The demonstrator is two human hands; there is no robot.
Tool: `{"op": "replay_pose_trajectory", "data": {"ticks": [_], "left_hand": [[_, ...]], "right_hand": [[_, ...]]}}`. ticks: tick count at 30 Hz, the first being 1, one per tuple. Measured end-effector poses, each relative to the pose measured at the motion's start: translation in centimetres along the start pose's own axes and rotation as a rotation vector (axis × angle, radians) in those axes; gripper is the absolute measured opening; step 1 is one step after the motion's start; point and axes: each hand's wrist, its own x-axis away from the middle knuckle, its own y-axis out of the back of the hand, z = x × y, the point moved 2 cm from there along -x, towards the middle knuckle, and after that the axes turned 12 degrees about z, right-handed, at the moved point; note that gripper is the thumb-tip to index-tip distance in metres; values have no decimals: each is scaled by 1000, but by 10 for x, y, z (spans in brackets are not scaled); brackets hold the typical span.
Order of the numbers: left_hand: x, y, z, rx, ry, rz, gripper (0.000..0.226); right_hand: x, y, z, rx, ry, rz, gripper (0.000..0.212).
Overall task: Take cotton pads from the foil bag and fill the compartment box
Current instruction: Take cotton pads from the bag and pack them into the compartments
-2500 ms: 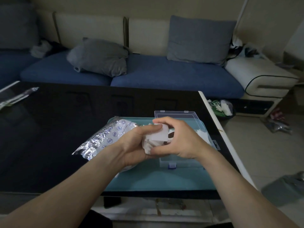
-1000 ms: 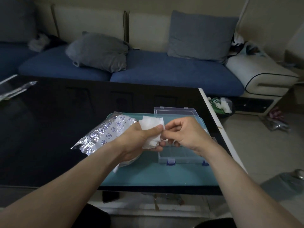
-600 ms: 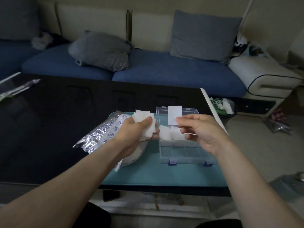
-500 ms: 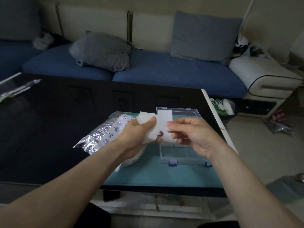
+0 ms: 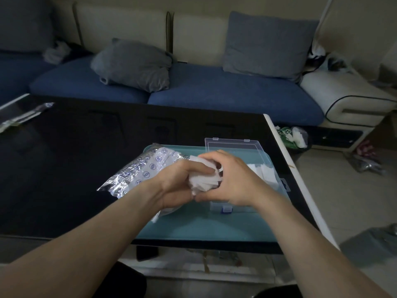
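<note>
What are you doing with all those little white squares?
A person is sorting cotton pads into a clear compartment box. The left hand grips a bunch of pads while the right hand closes its fingers on them from the other side. Some pads already lie in the box, whose lid is open. The foil bag lies on the teal tray beside it.

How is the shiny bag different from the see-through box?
The crinkly silver foil bag is soft, creased and printed with blue round symbols, while the clear plastic compartment box is hard, straight-edged and see-through. The bag lies flat on its side; the box stands open with its lid tipped back. Both rest on the teal tray.
</note>
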Motion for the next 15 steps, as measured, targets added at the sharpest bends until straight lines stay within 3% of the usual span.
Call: {"op": "replay_pose_trajectory", "data": {"ticks": [2, 4, 6, 9, 11, 13, 15], "left_hand": [[1, -4, -1, 36, -10, 45, 29], [0, -5, -2, 43, -31, 26, 20], [-2, -4, -1, 6, -46, -17, 25], [-2, -1, -1, 8, -59, -42, 38], [-1, -3, 0, 8, -59, -13, 34], [-1, -5, 1, -30, -68, -36, 28], [-3, -3, 4, -96, -101, -133, 30]], "right_hand": [[-1, -2, 1, -26, 25, -12, 89], [1, -2, 5, -10, 5, 14, 106], [3, 0, 7, -15, 1, 21, 119], [1, 1, 8, -24, 53, -51, 101], [-2, -1, 10, 28, 76, -81, 83], [-4, -4, 10, 99, 55, -69, 85], [-2, -4, 10, 151, -7, -43, 101]]}}
